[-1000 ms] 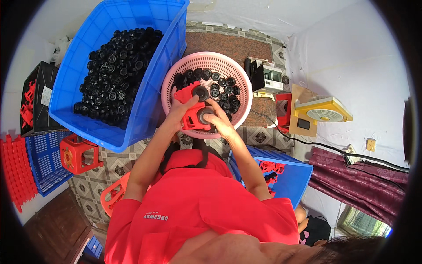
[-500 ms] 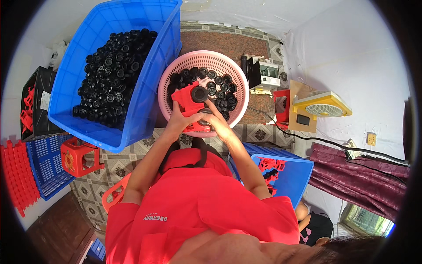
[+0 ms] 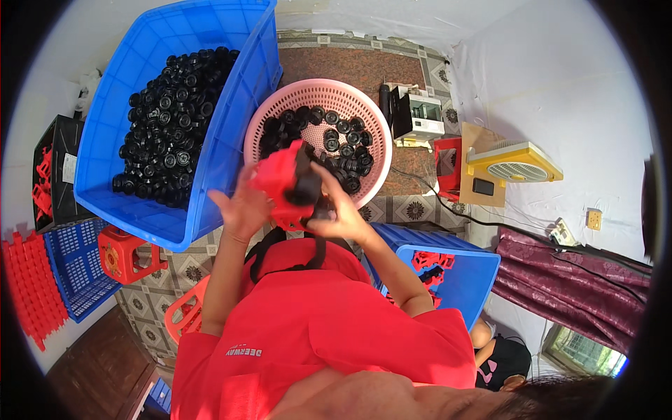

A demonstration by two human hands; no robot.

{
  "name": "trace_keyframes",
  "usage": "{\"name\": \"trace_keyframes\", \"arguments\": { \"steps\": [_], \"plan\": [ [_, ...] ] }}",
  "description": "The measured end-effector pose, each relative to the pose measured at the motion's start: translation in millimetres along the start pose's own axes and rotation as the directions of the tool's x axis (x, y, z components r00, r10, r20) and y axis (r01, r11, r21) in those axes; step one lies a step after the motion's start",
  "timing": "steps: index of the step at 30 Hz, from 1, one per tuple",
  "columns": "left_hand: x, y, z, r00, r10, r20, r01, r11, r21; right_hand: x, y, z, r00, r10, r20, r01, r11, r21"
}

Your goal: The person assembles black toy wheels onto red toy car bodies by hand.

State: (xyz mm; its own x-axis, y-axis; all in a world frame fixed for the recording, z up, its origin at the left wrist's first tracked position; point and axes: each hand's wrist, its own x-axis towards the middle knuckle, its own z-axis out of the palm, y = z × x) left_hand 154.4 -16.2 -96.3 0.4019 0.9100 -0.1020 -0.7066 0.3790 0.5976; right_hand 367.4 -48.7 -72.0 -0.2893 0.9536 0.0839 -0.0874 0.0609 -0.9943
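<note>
A red plastic toy vehicle body with black wheels (image 3: 281,179) is blurred by motion above the near edge of the pink perforated basket (image 3: 381,171). My right hand (image 3: 341,208) grips it from the right, fingers behind the black wheel side and thumb low on it. My left hand (image 3: 245,210) is at its left side with the thumb spread wide and the fingers apart and smeared; whether they touch the body I cannot tell. Loose black wheels (image 3: 353,157) lie inside the basket.
A big blue bin (image 3: 241,126) heaped with black wheels (image 3: 168,119) stands at the left. Another blue bin (image 3: 469,280) with red parts is at my right. A red stool (image 3: 122,253), a yellow fan (image 3: 521,168) and a trailing black cable (image 3: 490,222) are around.
The red toy body has turned and come down and to the left, toward me. My left hand has moved left off its grip, its thumb now spread. My right hand keeps hold.
</note>
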Motion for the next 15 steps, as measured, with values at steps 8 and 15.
{"name": "trace_keyframes", "arguments": {
  "steps": [8,15],
  "plan": [
    [-25,3,-57,0.827,-0.553,0.102,0.562,0.813,-0.148,51,-19,-25,0.724,-0.379,0.576,0.594,0.767,-0.242],
    [-17,-3,-39,0.939,-0.332,-0.086,0.326,0.942,-0.084,119,200,-109,0.854,0.335,-0.398,-0.493,0.275,-0.826]
  ]
}}
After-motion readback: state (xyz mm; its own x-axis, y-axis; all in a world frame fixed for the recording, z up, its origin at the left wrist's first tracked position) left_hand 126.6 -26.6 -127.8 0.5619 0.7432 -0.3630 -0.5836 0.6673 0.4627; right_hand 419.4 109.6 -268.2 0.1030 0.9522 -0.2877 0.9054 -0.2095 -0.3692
